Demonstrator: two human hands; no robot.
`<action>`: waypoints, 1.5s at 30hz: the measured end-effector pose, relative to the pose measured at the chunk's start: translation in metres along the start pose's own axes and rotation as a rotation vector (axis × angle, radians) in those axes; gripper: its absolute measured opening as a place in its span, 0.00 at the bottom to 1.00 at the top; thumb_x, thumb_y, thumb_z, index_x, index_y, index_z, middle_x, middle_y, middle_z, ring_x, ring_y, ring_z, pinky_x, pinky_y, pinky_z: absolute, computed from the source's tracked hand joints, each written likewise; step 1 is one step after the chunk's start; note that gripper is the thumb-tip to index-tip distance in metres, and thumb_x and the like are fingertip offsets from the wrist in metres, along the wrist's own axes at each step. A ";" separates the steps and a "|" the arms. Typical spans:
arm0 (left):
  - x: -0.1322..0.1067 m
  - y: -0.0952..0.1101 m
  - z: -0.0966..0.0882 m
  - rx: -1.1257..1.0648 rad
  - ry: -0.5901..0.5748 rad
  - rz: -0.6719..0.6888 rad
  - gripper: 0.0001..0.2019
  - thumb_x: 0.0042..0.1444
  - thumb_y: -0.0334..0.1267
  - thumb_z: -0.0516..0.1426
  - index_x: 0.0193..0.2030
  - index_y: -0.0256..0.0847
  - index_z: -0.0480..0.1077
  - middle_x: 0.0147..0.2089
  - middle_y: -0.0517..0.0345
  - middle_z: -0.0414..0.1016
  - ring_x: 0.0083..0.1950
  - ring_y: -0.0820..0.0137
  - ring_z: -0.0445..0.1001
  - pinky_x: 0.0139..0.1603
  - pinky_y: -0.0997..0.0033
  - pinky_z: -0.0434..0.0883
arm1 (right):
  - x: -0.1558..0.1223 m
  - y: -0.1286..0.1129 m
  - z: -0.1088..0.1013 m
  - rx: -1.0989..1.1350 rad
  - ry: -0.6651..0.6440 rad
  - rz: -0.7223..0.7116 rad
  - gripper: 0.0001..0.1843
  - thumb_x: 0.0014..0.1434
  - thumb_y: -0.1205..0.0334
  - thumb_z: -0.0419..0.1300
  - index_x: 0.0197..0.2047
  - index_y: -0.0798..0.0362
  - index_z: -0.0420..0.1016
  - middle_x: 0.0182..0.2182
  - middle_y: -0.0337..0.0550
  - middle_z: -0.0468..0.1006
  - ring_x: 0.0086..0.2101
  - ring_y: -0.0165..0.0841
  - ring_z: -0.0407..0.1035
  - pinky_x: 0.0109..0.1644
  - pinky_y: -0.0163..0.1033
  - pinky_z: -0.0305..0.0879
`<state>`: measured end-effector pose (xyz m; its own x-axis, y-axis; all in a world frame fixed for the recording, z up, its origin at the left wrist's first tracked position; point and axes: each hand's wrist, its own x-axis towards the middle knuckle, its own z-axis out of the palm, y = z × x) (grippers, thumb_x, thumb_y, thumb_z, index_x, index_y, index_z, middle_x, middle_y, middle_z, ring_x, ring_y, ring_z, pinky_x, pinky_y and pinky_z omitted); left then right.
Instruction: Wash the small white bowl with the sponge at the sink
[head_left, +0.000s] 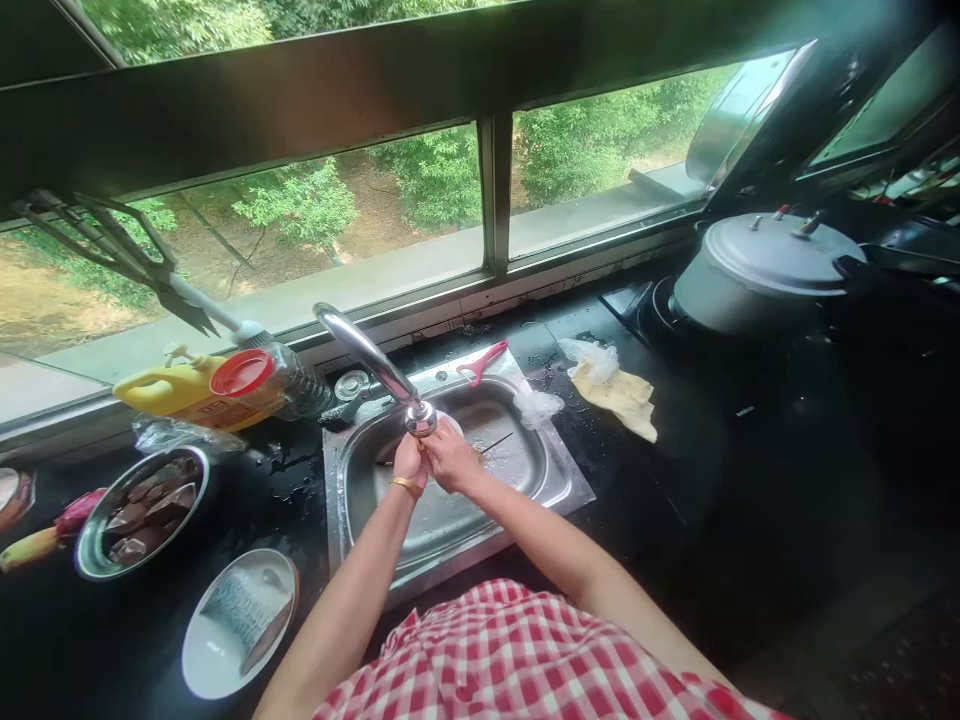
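My left hand (412,462) and my right hand (452,455) are together over the steel sink (517,478), directly below the curved tap (375,358). The fingers of both are closed and touch each other. A pale, rounded edge (451,421) shows just beyond the right hand; most of it is hidden, so what the hands hold cannot be made out. Beside my right hand, a thin dark stick (496,443) and small pale scraps lie in the basin. A red peeler (484,363) rests on the sink's back rim, and a crumpled clear plastic bag (538,407) hangs over its right side.
Left on the black counter are a metal bowl (88,545) of dark brown pieces, a white bowl (204,655) holding a fish piece, a yellow jug (161,392) and a red-lidded jar (244,373). To the right lie a yellowish cloth (622,400) and a pressure cooker (739,285).
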<state>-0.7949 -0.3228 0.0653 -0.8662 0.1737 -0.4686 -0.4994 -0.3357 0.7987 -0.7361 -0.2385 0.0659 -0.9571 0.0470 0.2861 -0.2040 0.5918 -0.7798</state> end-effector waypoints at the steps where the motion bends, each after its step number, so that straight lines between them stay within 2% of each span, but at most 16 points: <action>1: -0.005 -0.001 -0.001 0.032 -0.041 -0.003 0.12 0.44 0.35 0.64 0.37 0.33 0.73 0.33 0.57 0.76 0.32 0.73 0.72 0.36 0.75 0.70 | 0.012 0.003 -0.010 0.049 -0.040 0.069 0.19 0.60 0.66 0.52 0.53 0.54 0.72 0.55 0.51 0.68 0.57 0.40 0.58 0.63 0.48 0.52; 4: -0.022 0.003 -0.007 0.163 -0.188 -0.063 0.19 0.40 0.39 0.67 0.38 0.31 0.75 0.39 0.50 0.78 0.37 0.69 0.74 0.40 0.73 0.70 | 0.041 0.029 -0.044 0.284 -0.151 0.338 0.15 0.58 0.67 0.52 0.46 0.53 0.76 0.48 0.46 0.75 0.49 0.37 0.66 0.58 0.45 0.59; 6: -0.030 0.009 -0.013 0.195 -0.256 -0.080 0.21 0.40 0.42 0.68 0.40 0.32 0.75 0.42 0.47 0.78 0.42 0.64 0.75 0.46 0.68 0.70 | 0.045 0.049 -0.058 0.389 -0.188 0.449 0.16 0.58 0.67 0.52 0.46 0.52 0.76 0.45 0.43 0.77 0.45 0.35 0.70 0.54 0.43 0.64; 9: -0.031 0.020 -0.017 0.054 -0.221 -0.056 0.18 0.44 0.41 0.66 0.42 0.34 0.75 0.44 0.48 0.78 0.50 0.59 0.74 0.54 0.62 0.68 | 0.025 0.063 -0.054 0.427 -0.130 0.484 0.21 0.61 0.64 0.48 0.56 0.53 0.70 0.51 0.45 0.74 0.48 0.34 0.70 0.53 0.42 0.66; 11: -0.025 0.024 -0.017 -0.084 -0.142 -0.071 0.14 0.50 0.39 0.62 0.42 0.36 0.75 0.45 0.48 0.78 0.54 0.57 0.72 0.58 0.58 0.66 | 0.004 0.059 -0.038 0.402 0.032 0.421 0.25 0.62 0.62 0.47 0.61 0.55 0.64 0.57 0.49 0.68 0.55 0.35 0.64 0.59 0.43 0.62; 14: -0.017 0.024 -0.015 -0.216 0.000 -0.147 0.11 0.56 0.36 0.55 0.43 0.36 0.74 0.44 0.47 0.78 0.58 0.56 0.69 0.62 0.53 0.63 | -0.019 0.038 -0.014 0.188 0.179 0.152 0.25 0.61 0.62 0.48 0.62 0.55 0.64 0.61 0.52 0.61 0.62 0.38 0.53 0.65 0.49 0.52; 17: -0.016 0.020 -0.012 -0.229 0.026 -0.152 0.12 0.57 0.33 0.53 0.44 0.34 0.73 0.42 0.46 0.79 0.57 0.56 0.70 0.63 0.52 0.62 | -0.021 0.021 -0.011 -0.113 0.069 -0.001 0.24 0.61 0.67 0.49 0.60 0.54 0.66 0.60 0.54 0.61 0.60 0.40 0.52 0.64 0.51 0.52; 20: -0.021 0.018 -0.008 -0.220 -0.011 -0.141 0.12 0.58 0.32 0.52 0.44 0.32 0.73 0.40 0.47 0.79 0.53 0.58 0.73 0.62 0.54 0.64 | -0.017 0.017 -0.026 -0.355 -0.042 0.071 0.24 0.61 0.68 0.50 0.60 0.51 0.65 0.58 0.52 0.62 0.54 0.42 0.57 0.55 0.49 0.61; 24: -0.025 0.022 -0.003 -0.209 0.093 -0.104 0.11 0.59 0.31 0.50 0.43 0.34 0.73 0.37 0.48 0.79 0.50 0.58 0.75 0.60 0.53 0.66 | -0.025 0.013 -0.035 -0.525 -0.117 0.149 0.20 0.63 0.67 0.48 0.58 0.50 0.65 0.52 0.52 0.67 0.43 0.39 0.60 0.45 0.44 0.64; 28: -0.023 0.016 -0.003 -0.150 0.094 -0.099 0.09 0.57 0.30 0.52 0.41 0.34 0.73 0.36 0.48 0.79 0.47 0.59 0.76 0.58 0.54 0.68 | -0.024 0.006 -0.032 -0.520 -0.104 0.059 0.18 0.66 0.63 0.46 0.57 0.50 0.65 0.52 0.51 0.66 0.42 0.38 0.59 0.45 0.42 0.62; 32: -0.020 0.005 -0.005 -0.085 0.002 -0.137 0.09 0.52 0.33 0.59 0.40 0.33 0.73 0.39 0.47 0.79 0.46 0.60 0.76 0.56 0.57 0.69 | -0.023 0.017 -0.044 -0.538 -0.138 0.150 0.20 0.63 0.68 0.48 0.57 0.53 0.66 0.49 0.53 0.69 0.41 0.39 0.60 0.44 0.43 0.61; 34: -0.018 0.002 0.000 -0.064 -0.049 -0.118 0.12 0.48 0.35 0.63 0.40 0.34 0.73 0.40 0.48 0.79 0.47 0.59 0.76 0.55 0.57 0.70 | -0.032 0.024 -0.053 -0.484 -0.165 0.136 0.20 0.61 0.70 0.49 0.56 0.54 0.67 0.47 0.52 0.70 0.41 0.39 0.61 0.45 0.43 0.61; 38: -0.017 -0.004 0.023 -0.028 -0.132 -0.081 0.17 0.43 0.38 0.66 0.40 0.34 0.73 0.41 0.48 0.78 0.47 0.58 0.75 0.52 0.58 0.70 | -0.047 0.018 -0.070 -0.338 -0.011 0.054 0.24 0.61 0.70 0.48 0.60 0.52 0.65 0.57 0.51 0.65 0.47 0.39 0.61 0.53 0.44 0.60; 41: -0.021 -0.011 0.041 0.071 -0.169 0.020 0.17 0.44 0.39 0.65 0.41 0.36 0.74 0.46 0.48 0.77 0.49 0.61 0.74 0.52 0.63 0.69 | -0.028 0.000 -0.078 -0.296 0.082 0.041 0.23 0.63 0.65 0.48 0.61 0.54 0.65 0.61 0.51 0.60 0.55 0.41 0.56 0.59 0.46 0.54; 43: -0.026 -0.014 0.046 0.124 -0.190 0.085 0.15 0.46 0.39 0.64 0.42 0.38 0.74 0.49 0.49 0.76 0.51 0.62 0.73 0.53 0.65 0.68 | -0.003 -0.008 -0.083 -0.243 0.015 0.054 0.20 0.64 0.63 0.48 0.56 0.53 0.70 0.58 0.50 0.65 0.54 0.41 0.59 0.59 0.45 0.55; 45: -0.032 -0.011 0.042 0.160 -0.240 0.067 0.16 0.48 0.41 0.63 0.44 0.39 0.73 0.48 0.49 0.76 0.52 0.62 0.72 0.53 0.65 0.68 | 0.023 -0.006 -0.090 -0.143 -0.075 0.139 0.17 0.64 0.62 0.49 0.51 0.52 0.74 0.52 0.48 0.71 0.49 0.39 0.64 0.56 0.44 0.58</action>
<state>-0.7618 -0.2853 0.0873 -0.8676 0.3764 -0.3251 -0.4209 -0.2074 0.8831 -0.7386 -0.1686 0.1277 -0.9877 0.0793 0.1351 -0.0430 0.6921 -0.7206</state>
